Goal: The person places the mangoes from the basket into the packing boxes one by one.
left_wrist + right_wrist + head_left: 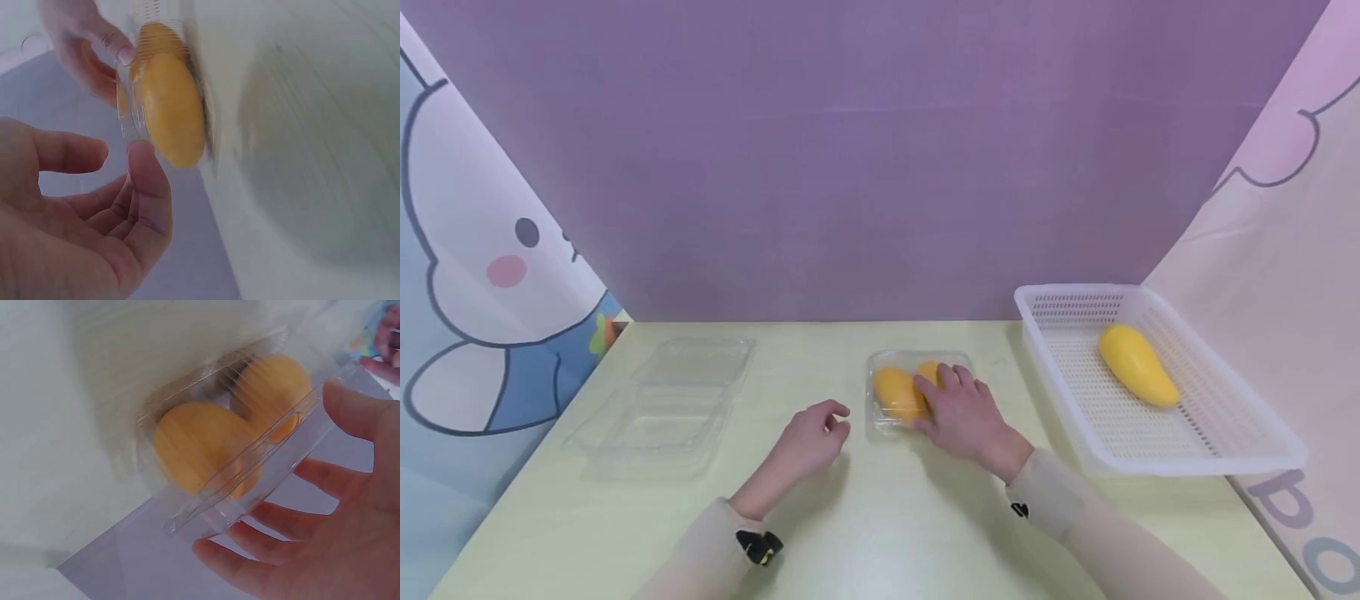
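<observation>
Two yellow mangoes (896, 393) lie side by side in a clear plastic clamshell box (886, 427) whose lid is down over them. My right hand (964, 414) rests on the lid's right part, hiding much of one mango in the head view. In the right wrist view its fingers (281, 520) are spread along the lid. My left hand (811, 437) is just left of the box with nothing in it, fingers loosely bent. Its fingertips come close to the box edge in the left wrist view, beside the nearer mango (174, 109).
On the right stands a white perforated plastic basket (1067, 421) holding one mango (1138, 365). A second clear clamshell box (658, 417) lies opened out on the left of the table (880, 533). A purple panel (880, 167) rises behind the table.
</observation>
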A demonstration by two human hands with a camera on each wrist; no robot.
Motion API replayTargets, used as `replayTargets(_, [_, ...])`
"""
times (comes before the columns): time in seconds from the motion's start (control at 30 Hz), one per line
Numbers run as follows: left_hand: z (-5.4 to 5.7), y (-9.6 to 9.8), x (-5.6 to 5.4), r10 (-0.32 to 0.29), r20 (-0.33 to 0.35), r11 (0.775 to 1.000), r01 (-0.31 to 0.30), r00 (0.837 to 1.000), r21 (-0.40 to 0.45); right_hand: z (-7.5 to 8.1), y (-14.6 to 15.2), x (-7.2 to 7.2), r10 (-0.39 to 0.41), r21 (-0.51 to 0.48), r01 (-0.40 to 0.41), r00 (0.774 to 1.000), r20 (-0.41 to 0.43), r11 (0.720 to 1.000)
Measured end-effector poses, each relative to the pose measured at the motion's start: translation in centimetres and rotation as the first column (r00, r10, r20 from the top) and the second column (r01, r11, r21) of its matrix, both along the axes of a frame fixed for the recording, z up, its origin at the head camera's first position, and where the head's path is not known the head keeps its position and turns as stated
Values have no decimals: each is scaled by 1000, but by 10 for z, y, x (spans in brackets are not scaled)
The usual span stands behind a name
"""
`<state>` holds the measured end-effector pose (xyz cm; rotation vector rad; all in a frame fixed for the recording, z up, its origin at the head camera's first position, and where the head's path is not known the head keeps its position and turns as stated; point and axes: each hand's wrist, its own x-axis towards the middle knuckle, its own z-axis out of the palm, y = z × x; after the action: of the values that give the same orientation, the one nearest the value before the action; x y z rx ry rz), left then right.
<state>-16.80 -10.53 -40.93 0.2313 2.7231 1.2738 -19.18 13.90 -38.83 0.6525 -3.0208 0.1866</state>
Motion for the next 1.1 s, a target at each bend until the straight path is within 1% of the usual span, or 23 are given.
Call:
replayTargets(0.1, [6, -7, 9, -30, -82, 992, 20, 996, -122, 1, 1, -3, -13, 10, 13, 1000, 23, 1000])
replayTargets(0.17, [11, -11, 14, -57, -119, 984, 35, 991, -174, 2, 2, -6, -19, 13, 18, 999, 38, 1000])
replayTargets(0.3, [25, -21, 22, -87, -154, 966, 46, 984, -253, 3, 4, -10, -23, 28, 21, 998, 51, 999])
replayTargets(0.43, [39, -35, 25, -97, -159, 946, 41, 983, -321, 4, 7, -14, -29, 27, 28, 998, 58, 999])
replayTargets(0.5, [46, -44, 24, -101, -178, 935, 33, 979, -353, 5, 8, -16, -34, 27, 32, 997, 64, 999])
replayTargets(0.57, [51, -55, 22, -108, -211, 922, 18, 971, -387, 5, 9, -18, -38, 27, 36, 997, 70, 999])
replayTargets(0.63, [55, -66, 20, -116, -255, 906, -3, 960, -423, 5, 10, -19, -42, 28, 40, 996, 74, 999])
replayTargets(0.77, [61, -89, 12, -116, -338, 872, -67, 934, -485, 5, 12, -24, -52, 31, 50, 995, 85, 998])
replayTargets(0.83, [62, -101, 7, -104, -361, 857, -100, 927, -505, 5, 13, -26, -58, 35, 55, 994, 90, 998])
replayTargets(0.93, [63, -120, 1, -82, -381, 835, -145, 921, -530, 7, 14, -30, -68, 45, 64, 993, 95, 997])
replayTargets(1.03, [63, -141, -4, -59, -387, 817, -178, 920, -548, 8, 14, -33, -78, 52, 73, 991, 107, 996])
replayTargets(1.1, [63, -155, -6, -41, -383, 809, -194, 923, -554, 9, 15, -35, -81, 51, 76, 990, 116, 996])
